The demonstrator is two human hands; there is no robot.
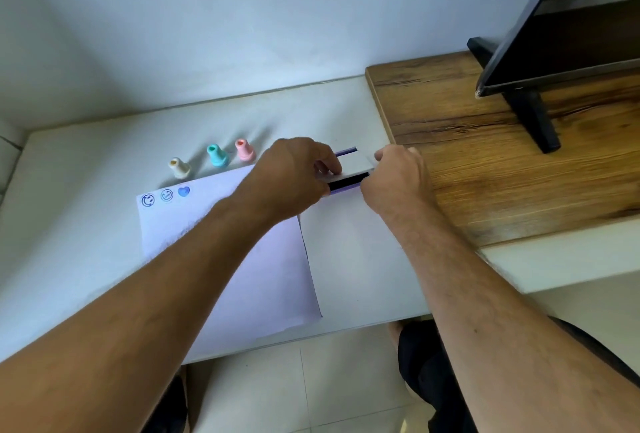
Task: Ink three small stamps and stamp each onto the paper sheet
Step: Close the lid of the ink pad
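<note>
On the white worktop (pixel 69 224), three small stamps stood upright in a row beyond the paper's far edge: a cream stamp (pixel 179 168) furthest left, a teal stamp (pixel 218 156) next, and a pink stamp (pixel 245 151) after it, each apart from its neighbour. None was in your hands. The paper sheet (pixel 270 276) lay flat in front of them, slightly askew, and along its far left corner sat three blue prints in a line: a smiley print (pixel 148 200), a second round face print (pixel 167 195) and a heart print (pixel 184 191).

Your left hand (pixel 294 176) reached across the paper's far right corner, its grip closed with fingers curled over the left end of the ink pad case (pixel 349 173). The case's white lid was tilted above the base, with a dark strip of pad showing in the gap. Your right hand (pixel 398 179) pinched the case's right end, fingers closed on the lid's edge. The case lay just beyond the paper's right side.

Further right, a wooden board (pixel 485 162) rested on the worktop, carrying a dark screen (pixel 571 24) on its stand.
</note>
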